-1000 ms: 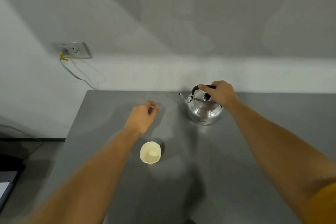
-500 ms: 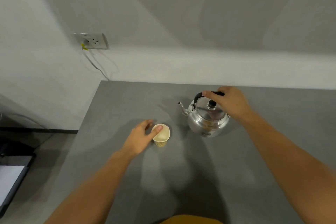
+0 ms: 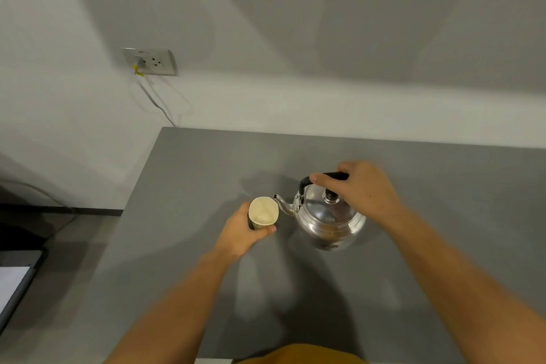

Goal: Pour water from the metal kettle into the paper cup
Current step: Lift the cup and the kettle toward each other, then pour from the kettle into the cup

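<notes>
**Cup now gripped and brought up to the spout**

Closed now around the paper cup, where half a second back only touching its rim: left hand, fingers wrapped about the cup's side, thumb across the front. Cup shifted right as well, rim now just beside the tip of the spout, mouth open upward, no water visible inside. Whether resting on the desk or raised a little off it, impossible to tell from above.

Right hand clenched over the black handle of the metal kettle. Kettle upright, lid on, apparently standing on the desk, not yet tipped.

Step in hand, by the look of it: lining up cup and spout before the pour. Next move likely calls for lifting the kettle by its handle, tilting it leftward so the spout comes over the cup's mouth, and steadying the light cup firmly without crushing it. Slow tilt advisable, since a small opening leaves little room for a wandering stream.
</notes>
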{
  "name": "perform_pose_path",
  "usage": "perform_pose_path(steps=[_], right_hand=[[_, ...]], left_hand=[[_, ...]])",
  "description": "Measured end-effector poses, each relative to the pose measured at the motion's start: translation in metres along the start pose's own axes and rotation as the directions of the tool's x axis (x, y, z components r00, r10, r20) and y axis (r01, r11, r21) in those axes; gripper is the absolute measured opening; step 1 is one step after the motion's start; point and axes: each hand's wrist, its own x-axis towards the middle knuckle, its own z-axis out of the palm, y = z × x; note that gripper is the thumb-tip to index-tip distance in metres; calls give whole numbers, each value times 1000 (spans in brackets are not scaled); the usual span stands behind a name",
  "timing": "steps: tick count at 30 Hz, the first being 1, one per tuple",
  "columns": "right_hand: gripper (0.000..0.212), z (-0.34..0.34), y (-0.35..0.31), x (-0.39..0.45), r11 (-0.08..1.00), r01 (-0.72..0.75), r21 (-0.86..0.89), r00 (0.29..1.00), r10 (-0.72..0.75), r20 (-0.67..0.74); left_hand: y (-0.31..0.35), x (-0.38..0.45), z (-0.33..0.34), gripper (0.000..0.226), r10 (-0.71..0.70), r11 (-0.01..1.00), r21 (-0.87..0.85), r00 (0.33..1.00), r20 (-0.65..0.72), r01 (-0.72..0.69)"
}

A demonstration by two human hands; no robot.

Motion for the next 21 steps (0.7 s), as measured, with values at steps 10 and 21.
perform_pose_path(steps=[10, 21], right_hand=[[65, 7, -28, -4, 967, 60, -247, 995, -39, 89], [62, 16, -58, 7, 908, 142, -394, 985, -91, 146]], left_hand=[[-2, -1, 4, 59, -5, 999, 37, 1000, -31, 6], [1, 1, 5, 59, -4, 998, 59, 999, -38, 6]])
